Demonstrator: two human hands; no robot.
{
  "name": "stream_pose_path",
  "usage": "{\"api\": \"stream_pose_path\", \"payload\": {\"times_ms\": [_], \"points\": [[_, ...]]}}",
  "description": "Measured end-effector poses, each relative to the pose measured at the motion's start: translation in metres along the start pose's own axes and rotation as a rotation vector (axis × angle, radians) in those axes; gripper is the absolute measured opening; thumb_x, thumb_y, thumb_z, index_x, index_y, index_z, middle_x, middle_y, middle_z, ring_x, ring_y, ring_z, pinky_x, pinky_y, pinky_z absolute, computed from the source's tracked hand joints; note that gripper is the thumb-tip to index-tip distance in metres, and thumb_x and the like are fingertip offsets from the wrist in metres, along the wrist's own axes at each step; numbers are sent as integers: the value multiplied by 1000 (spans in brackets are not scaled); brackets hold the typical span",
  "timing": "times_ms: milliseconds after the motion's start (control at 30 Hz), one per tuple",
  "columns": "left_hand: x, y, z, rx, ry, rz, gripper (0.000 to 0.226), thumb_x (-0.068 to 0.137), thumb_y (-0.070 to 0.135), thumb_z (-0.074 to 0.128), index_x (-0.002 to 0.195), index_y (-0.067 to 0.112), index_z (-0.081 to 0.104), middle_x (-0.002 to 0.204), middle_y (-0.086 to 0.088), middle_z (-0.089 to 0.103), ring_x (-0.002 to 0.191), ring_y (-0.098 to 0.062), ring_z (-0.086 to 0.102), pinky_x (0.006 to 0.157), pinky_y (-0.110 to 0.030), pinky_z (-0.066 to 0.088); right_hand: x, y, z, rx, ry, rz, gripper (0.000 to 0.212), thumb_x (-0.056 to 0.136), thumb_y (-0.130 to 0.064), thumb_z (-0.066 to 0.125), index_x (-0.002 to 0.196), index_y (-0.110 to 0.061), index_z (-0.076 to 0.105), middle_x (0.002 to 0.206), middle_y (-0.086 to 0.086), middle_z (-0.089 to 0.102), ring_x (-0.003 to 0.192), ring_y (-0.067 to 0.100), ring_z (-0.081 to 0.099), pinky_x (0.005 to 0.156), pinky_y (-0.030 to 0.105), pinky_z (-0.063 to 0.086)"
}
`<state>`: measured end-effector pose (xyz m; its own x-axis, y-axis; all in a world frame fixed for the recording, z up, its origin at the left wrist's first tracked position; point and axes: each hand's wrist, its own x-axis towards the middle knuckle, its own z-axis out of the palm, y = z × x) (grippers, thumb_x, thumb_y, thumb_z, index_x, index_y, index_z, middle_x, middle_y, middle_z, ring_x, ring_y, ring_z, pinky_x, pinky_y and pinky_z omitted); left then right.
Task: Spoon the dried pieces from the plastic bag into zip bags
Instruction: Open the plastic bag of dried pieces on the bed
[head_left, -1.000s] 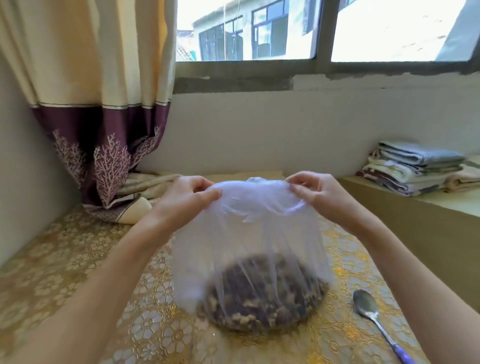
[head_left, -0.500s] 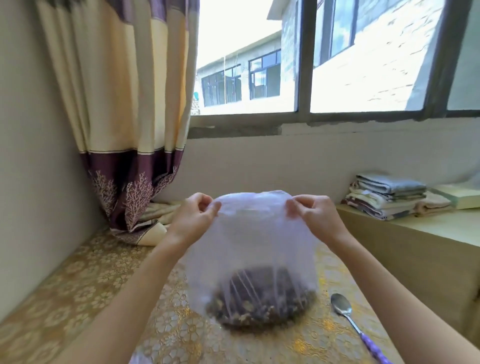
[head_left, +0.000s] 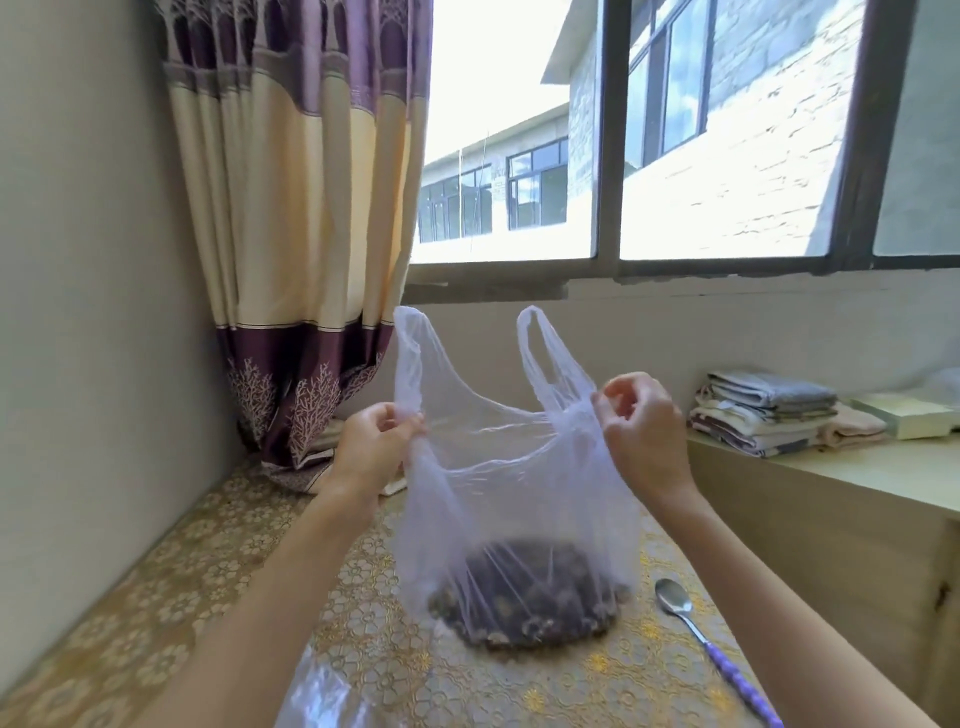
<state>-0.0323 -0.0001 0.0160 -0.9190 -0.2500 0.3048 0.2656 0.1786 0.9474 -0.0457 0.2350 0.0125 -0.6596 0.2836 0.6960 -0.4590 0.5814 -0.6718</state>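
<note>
Bag mouth now spread wider, plastic bag (head_left: 519, 499) between left hand (head_left: 371, 447) and right hand (head_left: 641, 434), each grip pinching its rim

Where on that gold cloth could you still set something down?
The tablecloth lies bare between the wall and the left forearm. It is crowded on the right: plastic bag, then spoon close beside. More clear plastic fills the near edge.

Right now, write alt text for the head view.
Two hands, left hand and right hand, pinch open a thin plastic bag of dark dried pieces on a gold floral tablecloth. A purple-handled spoon lies to its right, below a window.
</note>
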Motion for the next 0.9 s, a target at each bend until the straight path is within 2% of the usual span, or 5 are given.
{"api": "stream_pose_path", "payload": {"times_ms": [133,267,433,600,900], "points": [[-14,3,4,6,15,33,13,87,24,61,75,19,61,78,-1,60,74,-17,53,70,-32,43,-24,-27,22,-82,-234,-438,9,88,-7,61,81,-7,66,80,-1,59,65,12,51,69,20,40],[-21,6,5,-163,-42,-55,14,92,16,54,84,15,65,81,-10,61,70,-21,59,68,-34,51,-28,-19,40,-225,-548,-506,24,97,-11,45,100,-4,67,103,10,67,94,24,60,85,26,43],[-19,2,-12,-680,-130,-379,16,95,8,45,83,5,55,69,-14,67,54,-21,66,51,-32,57,-18,3,31,-493,-495,-328,37,98,-29,43,134,-20,48,134,3,54,115,27,56,89,34,41],[-13,-25,-22,-964,-82,-492,16,94,4,41,83,2,52,80,-13,61,68,-19,63,63,-35,57,-9,38,9,-643,-530,-183,62,89,-43,55,143,-29,30,140,0,45,118,29,52,92,39,45],[3,-66,-40,-960,-98,-701,10,84,2,40,81,10,43,42,-2,44,27,-5,35,28,-10,28,-19,83,2,-726,-832,11,76,71,-74,56,135,-34,45,127,-8,59,114,14,55,88,28,43]]}}
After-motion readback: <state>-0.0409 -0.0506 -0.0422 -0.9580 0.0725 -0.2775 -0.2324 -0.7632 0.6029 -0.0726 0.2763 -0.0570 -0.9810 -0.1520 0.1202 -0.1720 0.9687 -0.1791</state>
